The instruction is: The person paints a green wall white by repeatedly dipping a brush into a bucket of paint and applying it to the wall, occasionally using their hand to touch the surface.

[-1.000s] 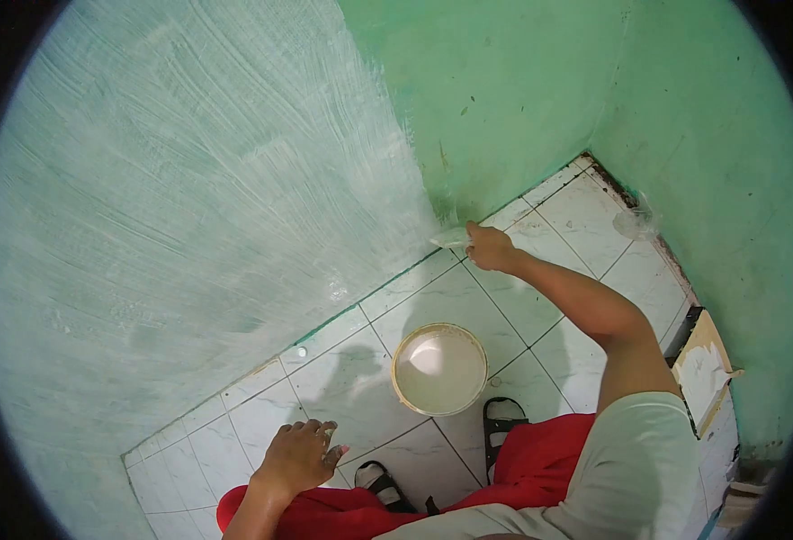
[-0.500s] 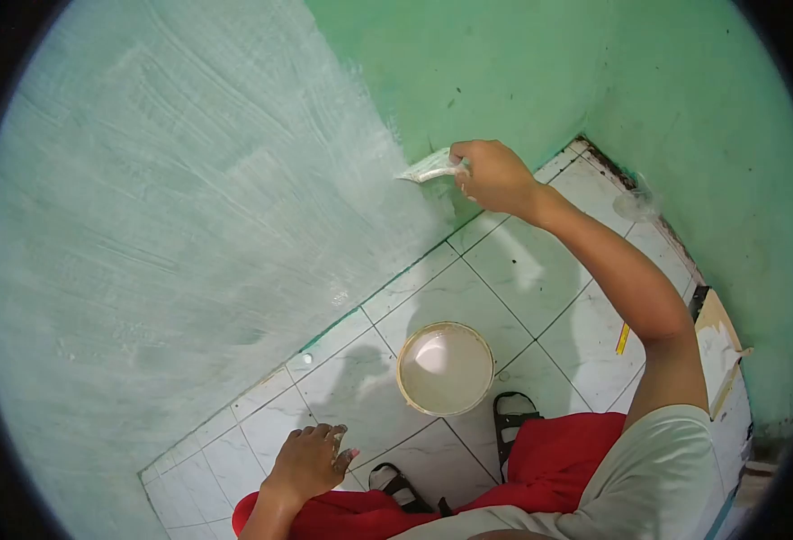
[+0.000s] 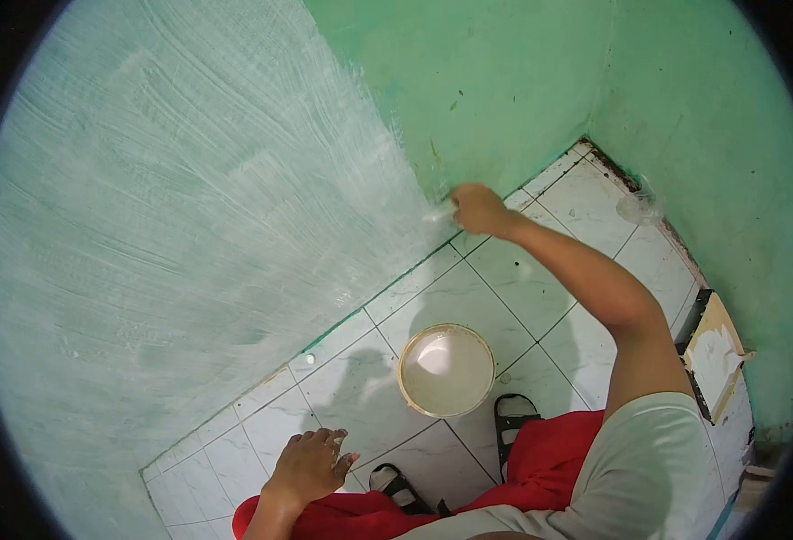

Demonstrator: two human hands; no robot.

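My right hand (image 3: 482, 209) is closed around a white-coated paintbrush (image 3: 439, 212), blurred by motion. The brush is at the lower part of the wall, where the white coat (image 3: 261, 180) meets the bare green paint (image 3: 495, 81), just above the floor edge. Over my left knee hangs my left hand (image 3: 308, 468), holding nothing, its fingers loosely apart and smeared with white. On the floor between the wall and my feet stands a round bucket (image 3: 403, 378) of white paint with a stained rim.
White tiles (image 3: 540, 301) cover the floor. My sandalled feet (image 3: 513, 416) are close to the bucket. A board with white smears (image 3: 714, 355) leans or lies by the right wall. Crumpled clear plastic (image 3: 641, 207) sits near the corner.
My right hand has moved down the wall with the paintbrush, towards the floor edge. The left hand and the bucket stay in place. My right arm now covers a yellow strip on the floor.
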